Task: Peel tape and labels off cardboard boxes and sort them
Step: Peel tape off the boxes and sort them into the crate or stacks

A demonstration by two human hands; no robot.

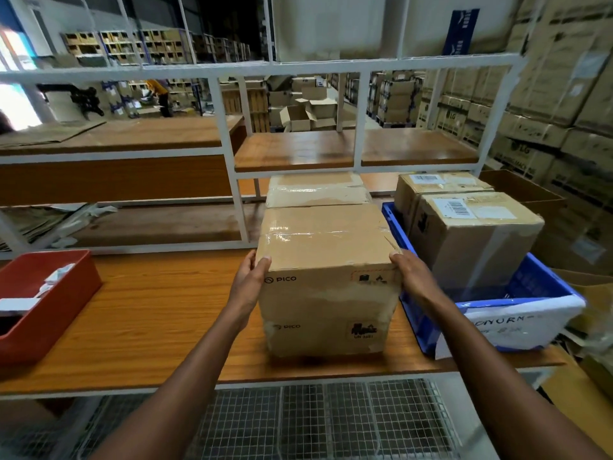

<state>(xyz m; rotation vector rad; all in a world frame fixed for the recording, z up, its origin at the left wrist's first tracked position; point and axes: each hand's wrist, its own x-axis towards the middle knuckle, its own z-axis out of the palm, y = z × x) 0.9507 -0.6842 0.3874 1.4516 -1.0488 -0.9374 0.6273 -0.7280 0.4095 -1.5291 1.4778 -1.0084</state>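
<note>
A cardboard box marked PICO stands on the wooden table, with clear tape across its top. My left hand grips its left side, thumb on the top edge. On the right side my right hand holds the box, thumb at the top corner. Behind it lies another taped box. Two boxes with barcode labels sit in a blue crate to the right.
A red bin holding white peeled scraps stands at the table's left. A white metal shelf frame rises behind the table. Stacked cartons fill the right side. A wire mesh shelf lies below the table edge.
</note>
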